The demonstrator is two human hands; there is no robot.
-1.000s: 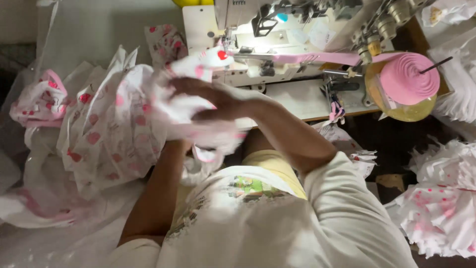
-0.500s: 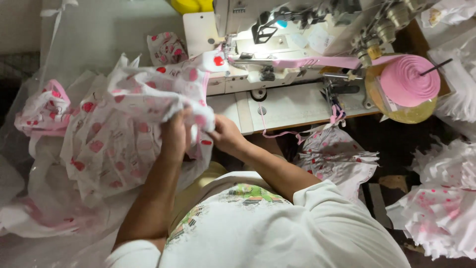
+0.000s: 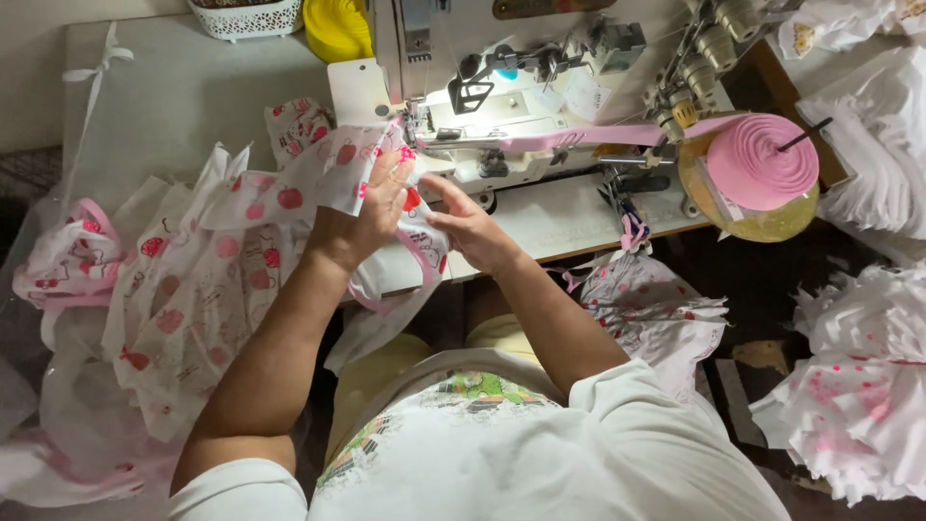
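Observation:
My left hand (image 3: 374, 207) presses a white cloth piece printed with red fruit (image 3: 318, 183) flat against the sewing machine bed, its fingers pointing up toward the needle area (image 3: 417, 130). My right hand (image 3: 470, 224) pinches the same piece's pink-trimmed edge (image 3: 424, 253) just right of the left hand. The white sewing machine (image 3: 502, 106) stands lit right behind both hands. A pink tape (image 3: 598, 135) runs from a pink roll (image 3: 762, 162) into the machine.
A heap of the same printed pieces (image 3: 164, 299) lies at the left. More white and pink pieces (image 3: 858, 396) pile up at the right, and one (image 3: 646, 304) hangs below the table edge. A white basket (image 3: 246, 14) and a yellow object (image 3: 338, 27) sit at the back.
Both hands have carried the printed piece from the left heap up and right to the machine bed. It now lies spread under the needle area instead of bunched in the air.

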